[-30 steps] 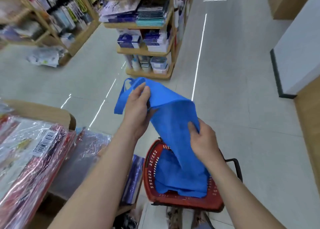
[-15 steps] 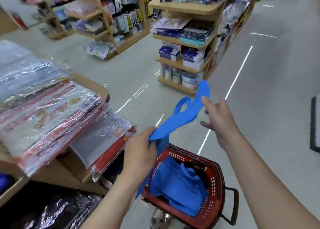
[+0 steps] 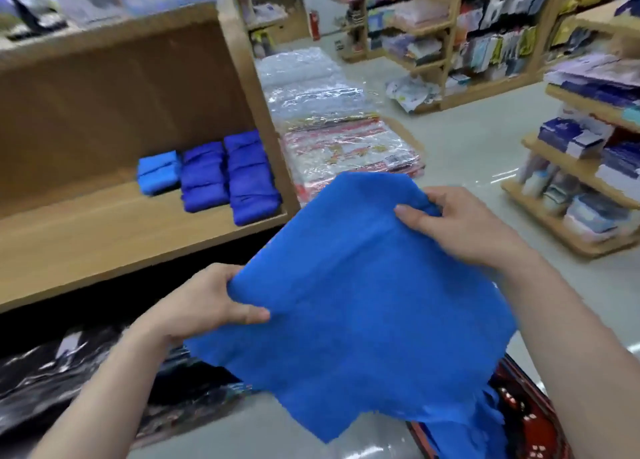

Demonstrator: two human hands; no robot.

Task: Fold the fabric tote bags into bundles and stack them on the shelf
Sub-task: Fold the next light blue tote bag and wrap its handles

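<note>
blue tote bag point(image 3: 363, 302): spread flat between left hand point(image 3: 204, 302) and right hand point(image 3: 460, 223), each pinching an edge; plain, creased.

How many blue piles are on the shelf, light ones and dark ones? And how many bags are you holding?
Light blue pile: 1
Dark blue piles: 2
Held bag: 1
Total: 4

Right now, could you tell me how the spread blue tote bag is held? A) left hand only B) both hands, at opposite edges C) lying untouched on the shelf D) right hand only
B: the left hand grips the blue tote bag at one edge and the right hand grips the opposite edge.
</note>
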